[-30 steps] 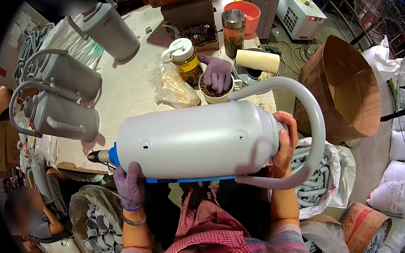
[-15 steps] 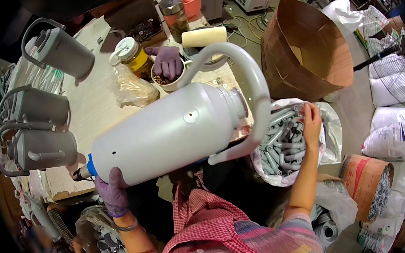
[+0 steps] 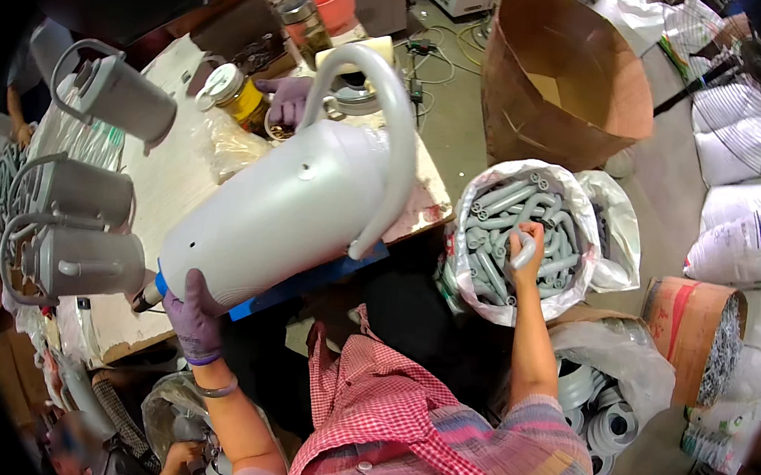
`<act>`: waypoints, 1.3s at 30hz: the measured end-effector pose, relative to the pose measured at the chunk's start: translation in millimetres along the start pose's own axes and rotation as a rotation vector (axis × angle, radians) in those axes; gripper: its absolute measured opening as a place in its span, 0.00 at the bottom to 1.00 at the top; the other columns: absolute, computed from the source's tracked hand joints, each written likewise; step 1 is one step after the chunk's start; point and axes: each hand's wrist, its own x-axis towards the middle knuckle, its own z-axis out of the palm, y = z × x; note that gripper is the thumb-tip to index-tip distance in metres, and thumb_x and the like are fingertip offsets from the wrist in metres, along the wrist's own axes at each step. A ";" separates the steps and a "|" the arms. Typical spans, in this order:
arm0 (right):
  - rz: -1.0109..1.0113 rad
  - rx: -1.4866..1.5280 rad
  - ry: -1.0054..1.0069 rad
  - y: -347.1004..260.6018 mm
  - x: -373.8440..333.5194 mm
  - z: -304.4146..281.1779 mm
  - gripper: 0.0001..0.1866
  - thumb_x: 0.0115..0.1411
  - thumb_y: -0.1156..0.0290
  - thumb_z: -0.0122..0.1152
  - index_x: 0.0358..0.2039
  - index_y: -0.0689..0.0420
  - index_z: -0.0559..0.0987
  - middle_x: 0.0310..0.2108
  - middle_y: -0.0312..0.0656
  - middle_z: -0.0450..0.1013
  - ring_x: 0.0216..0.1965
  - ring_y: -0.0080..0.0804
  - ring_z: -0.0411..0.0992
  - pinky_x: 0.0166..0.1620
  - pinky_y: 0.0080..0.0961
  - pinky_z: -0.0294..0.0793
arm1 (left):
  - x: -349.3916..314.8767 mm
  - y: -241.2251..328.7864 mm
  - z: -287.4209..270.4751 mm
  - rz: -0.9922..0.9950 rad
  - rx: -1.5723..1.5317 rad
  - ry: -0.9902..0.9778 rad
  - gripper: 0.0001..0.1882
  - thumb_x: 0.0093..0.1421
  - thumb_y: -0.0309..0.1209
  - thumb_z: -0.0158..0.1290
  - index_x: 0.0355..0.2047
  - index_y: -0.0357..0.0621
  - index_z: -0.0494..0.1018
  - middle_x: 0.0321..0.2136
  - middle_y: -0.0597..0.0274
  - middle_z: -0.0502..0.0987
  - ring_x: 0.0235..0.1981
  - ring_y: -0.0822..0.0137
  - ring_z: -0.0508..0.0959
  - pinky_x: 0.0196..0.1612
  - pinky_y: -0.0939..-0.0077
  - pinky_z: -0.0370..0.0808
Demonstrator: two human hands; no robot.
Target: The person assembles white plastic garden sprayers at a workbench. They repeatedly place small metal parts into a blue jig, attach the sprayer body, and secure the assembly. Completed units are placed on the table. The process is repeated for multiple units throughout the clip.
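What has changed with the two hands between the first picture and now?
The right hand let go of the large grey jug's neck end, moved rightward to the white bag, and now holds a grey handle piece there. The view has also turned. The gloved left hand stayed at the jug's base; three smaller-looking jugs still stand on the left.

In the middle of the frame, a big grey jug (image 3: 276, 217) lies tilted over a blue support (image 3: 301, 287). The left hand (image 3: 195, 322), which wears a purple glove, touches its lower end. At the centre right, the bare right hand (image 3: 526, 251) holds one grey handle (image 3: 522, 245) over a white sack (image 3: 589, 259) of similar handles. Three other grey jugs (image 3: 84, 191) are on the tabletop (image 3: 163, 191), at the left.
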 end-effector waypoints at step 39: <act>-0.473 0.225 -1.177 -537.9 144.6 17.9 0.23 0.71 0.49 0.46 0.35 0.59 0.73 0.16 0.31 0.63 0.15 0.17 0.60 0.20 0.21 0.59 | 21.1 14.3 -3.3 -0.074 -0.027 -0.111 0.21 0.58 0.39 0.65 0.41 0.33 0.78 0.35 0.57 0.82 0.35 0.71 0.79 0.42 0.74 0.76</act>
